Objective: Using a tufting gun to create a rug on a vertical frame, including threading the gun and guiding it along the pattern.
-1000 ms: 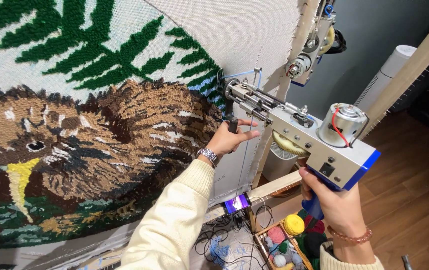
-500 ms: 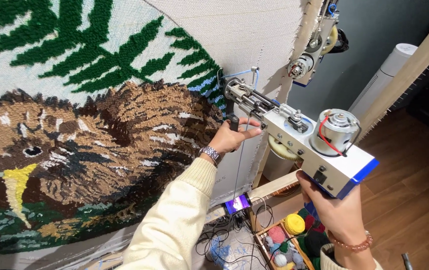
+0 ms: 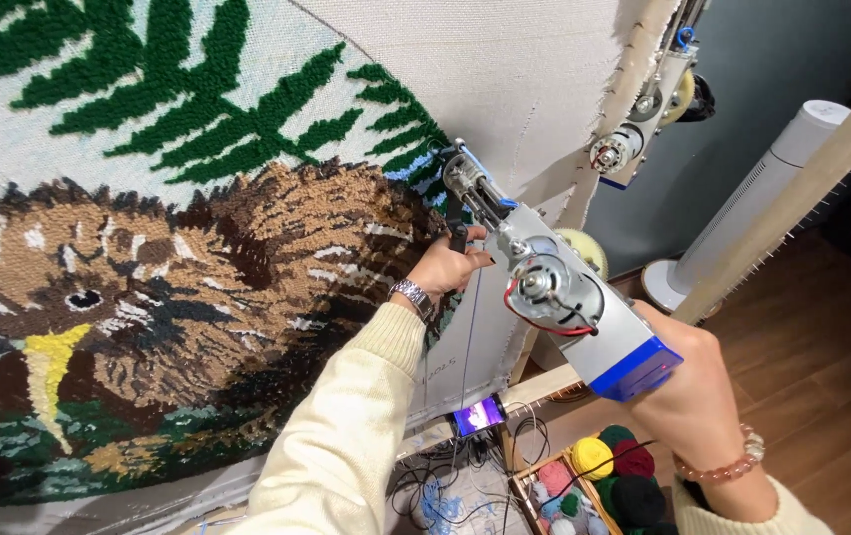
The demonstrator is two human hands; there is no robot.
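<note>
A grey and blue tufting gun (image 3: 554,292) is pressed nose-first against the stretched cloth at the right edge of a tufted rug picture (image 3: 177,267) showing a brown bird under green fern leaves. My left hand (image 3: 448,265), with a metal watch on the wrist, grips the gun's black front handle close to the cloth. My right hand (image 3: 695,396), wearing a bead bracelet, holds the rear grip under the blue end of the gun. The needle tip lies near a small blue tufted patch.
A second tufting gun (image 3: 648,114) hangs on the wooden frame (image 3: 792,198) at the upper right. A white tower fan (image 3: 742,213) stands behind it. Below are a box of yarn balls (image 3: 604,476), tangled cables and a lit phone (image 3: 478,415).
The gun has tipped so its motor faces me and its nose has moved up along the cloth. The view has shifted, with both hands still on the gun.
</note>
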